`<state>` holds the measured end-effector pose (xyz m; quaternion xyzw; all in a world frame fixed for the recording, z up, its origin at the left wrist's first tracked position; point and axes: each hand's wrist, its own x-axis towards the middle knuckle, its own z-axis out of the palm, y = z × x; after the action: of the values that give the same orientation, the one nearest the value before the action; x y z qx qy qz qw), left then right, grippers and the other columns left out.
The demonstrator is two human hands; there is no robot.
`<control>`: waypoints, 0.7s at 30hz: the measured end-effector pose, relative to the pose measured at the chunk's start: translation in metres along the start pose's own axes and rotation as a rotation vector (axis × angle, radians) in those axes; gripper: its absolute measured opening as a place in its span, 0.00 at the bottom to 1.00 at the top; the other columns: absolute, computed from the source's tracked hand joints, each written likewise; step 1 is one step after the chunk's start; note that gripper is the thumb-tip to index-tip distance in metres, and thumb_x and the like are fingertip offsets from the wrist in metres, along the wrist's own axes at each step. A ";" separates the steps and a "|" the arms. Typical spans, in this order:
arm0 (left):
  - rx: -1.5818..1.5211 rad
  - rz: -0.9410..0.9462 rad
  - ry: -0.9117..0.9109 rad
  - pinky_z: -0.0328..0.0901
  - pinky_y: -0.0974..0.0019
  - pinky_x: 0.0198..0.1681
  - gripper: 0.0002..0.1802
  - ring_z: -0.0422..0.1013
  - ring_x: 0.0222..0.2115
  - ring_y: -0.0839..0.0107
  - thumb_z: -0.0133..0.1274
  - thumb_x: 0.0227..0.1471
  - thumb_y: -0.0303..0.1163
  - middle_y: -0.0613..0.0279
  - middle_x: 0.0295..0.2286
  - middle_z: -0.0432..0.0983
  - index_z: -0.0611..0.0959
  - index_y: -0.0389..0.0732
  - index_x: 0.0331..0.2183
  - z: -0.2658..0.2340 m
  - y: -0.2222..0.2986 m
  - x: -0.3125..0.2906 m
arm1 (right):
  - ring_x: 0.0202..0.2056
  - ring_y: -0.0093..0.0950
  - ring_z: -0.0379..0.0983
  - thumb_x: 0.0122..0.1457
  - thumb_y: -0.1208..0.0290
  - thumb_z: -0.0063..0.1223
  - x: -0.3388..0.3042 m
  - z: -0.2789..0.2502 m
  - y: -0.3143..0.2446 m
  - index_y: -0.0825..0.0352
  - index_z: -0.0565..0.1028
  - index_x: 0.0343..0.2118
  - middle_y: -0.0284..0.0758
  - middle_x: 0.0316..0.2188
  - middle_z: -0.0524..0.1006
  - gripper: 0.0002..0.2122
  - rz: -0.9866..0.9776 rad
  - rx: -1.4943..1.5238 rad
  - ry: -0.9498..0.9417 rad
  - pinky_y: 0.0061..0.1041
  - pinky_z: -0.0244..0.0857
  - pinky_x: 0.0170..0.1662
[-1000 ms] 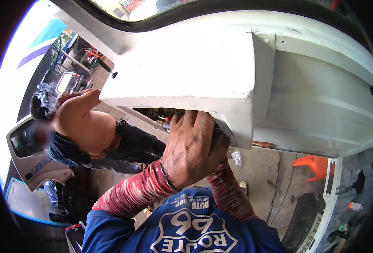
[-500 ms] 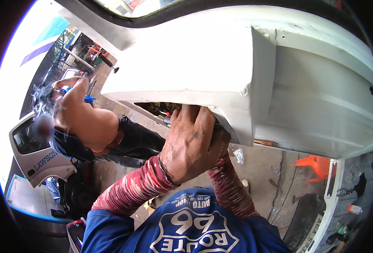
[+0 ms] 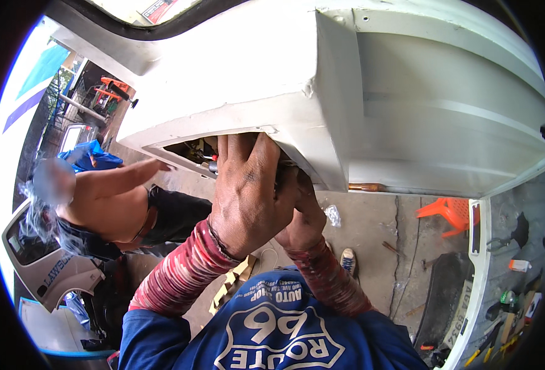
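A white vehicle body panel fills the upper middle, with a long opening cut in its lower face. My left hand reaches up into that opening; its fingertips are hidden inside. Close by on its right, my right hand is raised to the panel's lower edge with fingers curled, partly covered by the left hand. What either hand touches inside cannot be made out. Beside the left fingers, a small red piece and a grey cylindrical part show in the dark cavity.
A shirtless co-worker stands at left, near a white vehicle door. An orange plastic chair is on the floor at right. A screwdriver-like tool with a brown handle lies along the panel's edge. Several tools lie at lower right.
The view has shifted, so the panel sits further left. My right hand shows more now, lower beside the left. The co-worker has turned and stretched an arm toward the panel.
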<state>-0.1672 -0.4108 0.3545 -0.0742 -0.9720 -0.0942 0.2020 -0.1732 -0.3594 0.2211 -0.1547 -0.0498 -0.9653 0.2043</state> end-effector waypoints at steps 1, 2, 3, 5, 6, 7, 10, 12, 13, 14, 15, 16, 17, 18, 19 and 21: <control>-0.015 -0.003 -0.013 0.58 0.39 0.51 0.29 0.60 0.46 0.36 0.57 0.41 0.25 0.32 0.44 0.62 0.70 0.28 0.47 -0.001 0.000 0.000 | 0.58 0.31 0.67 0.69 0.64 0.38 -0.001 0.000 0.001 0.69 0.62 0.62 0.39 0.56 0.70 0.22 -0.024 -0.058 0.033 0.33 0.60 0.62; -0.013 0.009 -0.011 0.60 0.41 0.50 0.27 0.61 0.45 0.37 0.57 0.42 0.25 0.34 0.44 0.64 0.72 0.28 0.47 -0.002 -0.001 0.000 | 0.57 0.30 0.67 0.69 0.63 0.39 -0.001 0.000 0.003 0.69 0.63 0.61 0.39 0.56 0.70 0.22 -0.028 -0.091 0.086 0.33 0.60 0.62; -0.011 0.023 -0.007 0.61 0.44 0.49 0.26 0.62 0.45 0.39 0.57 0.44 0.25 0.36 0.44 0.65 0.73 0.29 0.47 -0.004 -0.001 0.000 | 0.57 0.30 0.67 0.68 0.63 0.40 -0.001 -0.001 0.006 0.69 0.63 0.61 0.39 0.56 0.70 0.22 -0.034 -0.124 0.137 0.33 0.60 0.62; -0.014 0.039 -0.015 0.63 0.47 0.48 0.24 0.63 0.45 0.40 0.57 0.46 0.25 0.37 0.43 0.66 0.74 0.30 0.46 -0.007 -0.002 0.001 | 0.57 0.30 0.68 0.67 0.67 0.43 0.001 -0.004 0.008 0.69 0.65 0.60 0.38 0.56 0.71 0.20 -0.042 -0.117 0.169 0.33 0.60 0.62; -0.018 0.041 -0.029 0.63 0.47 0.48 0.24 0.63 0.45 0.40 0.57 0.46 0.25 0.37 0.43 0.66 0.74 0.30 0.46 -0.008 -0.003 0.001 | 0.58 0.30 0.68 0.66 0.71 0.46 0.001 -0.004 0.009 0.69 0.66 0.59 0.37 0.55 0.72 0.19 -0.044 -0.076 0.152 0.33 0.60 0.62; -0.028 0.029 -0.054 0.63 0.47 0.48 0.23 0.63 0.45 0.40 0.57 0.47 0.26 0.37 0.43 0.66 0.74 0.30 0.46 -0.010 -0.004 0.001 | 0.58 0.30 0.68 0.65 0.75 0.49 0.001 -0.005 0.009 0.69 0.68 0.57 0.36 0.54 0.73 0.18 -0.059 -0.010 0.114 0.33 0.60 0.63; -0.047 0.132 -0.083 0.63 0.47 0.48 0.22 0.64 0.44 0.39 0.56 0.48 0.25 0.37 0.43 0.66 0.73 0.30 0.46 -0.016 -0.010 0.003 | 0.56 0.29 0.69 0.65 0.73 0.50 0.003 -0.002 0.010 0.69 0.69 0.56 0.36 0.53 0.74 0.17 -0.067 -0.059 0.169 0.33 0.62 0.62; -0.036 0.332 -0.172 0.63 0.48 0.48 0.19 0.65 0.43 0.40 0.55 0.49 0.23 0.37 0.42 0.67 0.74 0.28 0.44 -0.027 -0.022 0.004 | 0.56 0.30 0.70 0.65 0.72 0.51 0.004 0.003 0.012 0.69 0.69 0.55 0.37 0.53 0.74 0.17 -0.114 -0.039 0.197 0.34 0.63 0.61; -0.026 0.440 -0.223 0.63 0.48 0.48 0.17 0.66 0.42 0.40 0.54 0.49 0.23 0.38 0.42 0.67 0.75 0.27 0.42 -0.033 -0.029 0.005 | 0.56 0.30 0.70 0.65 0.71 0.51 0.004 0.007 0.014 0.69 0.69 0.55 0.38 0.53 0.74 0.17 -0.140 -0.023 0.203 0.34 0.64 0.61; -0.142 0.398 -0.190 0.66 0.49 0.42 0.09 0.66 0.39 0.45 0.51 0.49 0.23 0.40 0.36 0.67 0.76 0.24 0.32 -0.033 -0.033 0.005 | 0.55 0.30 0.71 0.66 0.71 0.51 0.004 0.011 0.014 0.69 0.69 0.55 0.38 0.53 0.74 0.17 -0.152 -0.040 0.213 0.35 0.64 0.60; -0.029 0.440 -0.186 0.67 0.50 0.44 0.09 0.67 0.40 0.46 0.52 0.49 0.22 0.40 0.38 0.68 0.77 0.24 0.32 -0.036 -0.038 0.005 | 0.55 0.31 0.71 0.66 0.71 0.51 0.003 0.015 0.015 0.69 0.69 0.55 0.39 0.53 0.74 0.17 -0.167 -0.050 0.219 0.36 0.65 0.60; 0.083 0.484 -0.181 0.67 0.52 0.45 0.09 0.68 0.41 0.46 0.52 0.48 0.20 0.40 0.39 0.69 0.78 0.24 0.33 -0.039 -0.044 0.006 | 0.54 0.31 0.72 0.66 0.70 0.50 0.002 0.019 0.016 0.69 0.68 0.55 0.39 0.53 0.74 0.17 -0.190 -0.055 0.233 0.36 0.66 0.60; 0.193 0.527 -0.177 0.67 0.53 0.46 0.10 0.69 0.42 0.47 0.53 0.48 0.19 0.40 0.41 0.70 0.78 0.24 0.34 -0.040 -0.047 0.006 | 0.54 0.31 0.73 0.66 0.68 0.49 0.000 0.023 0.017 0.69 0.69 0.54 0.39 0.52 0.75 0.16 -0.192 -0.091 0.255 0.36 0.66 0.60; 0.080 0.337 -0.279 0.68 0.55 0.47 0.12 0.71 0.43 0.50 0.55 0.47 0.20 0.42 0.41 0.72 0.80 0.27 0.37 -0.038 -0.051 0.009 | 0.53 0.31 0.74 0.66 0.66 0.48 0.000 0.026 0.019 0.69 0.69 0.54 0.38 0.51 0.76 0.16 -0.203 -0.123 0.286 0.35 0.67 0.59; 0.041 0.296 -0.323 0.69 0.58 0.47 0.15 0.72 0.44 0.52 0.56 0.46 0.21 0.45 0.41 0.74 0.81 0.30 0.39 -0.035 -0.053 0.012 | 0.52 0.32 0.75 0.67 0.64 0.47 -0.001 0.029 0.020 0.68 0.70 0.53 0.38 0.50 0.77 0.17 -0.214 -0.143 0.310 0.34 0.67 0.59; 0.118 0.430 -0.458 0.70 0.59 0.48 0.18 0.73 0.45 0.53 0.58 0.46 0.23 0.49 0.41 0.77 0.83 0.35 0.42 -0.033 -0.064 0.028 | 0.52 0.31 0.75 0.67 0.63 0.48 -0.003 0.032 0.020 0.67 0.71 0.52 0.37 0.50 0.77 0.16 -0.222 -0.159 0.331 0.36 0.68 0.58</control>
<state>-0.1919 -0.4769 0.3859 -0.2851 -0.9581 0.0265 -0.0028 -0.1536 -0.3718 0.2514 -0.0031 0.0441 -0.9950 0.0894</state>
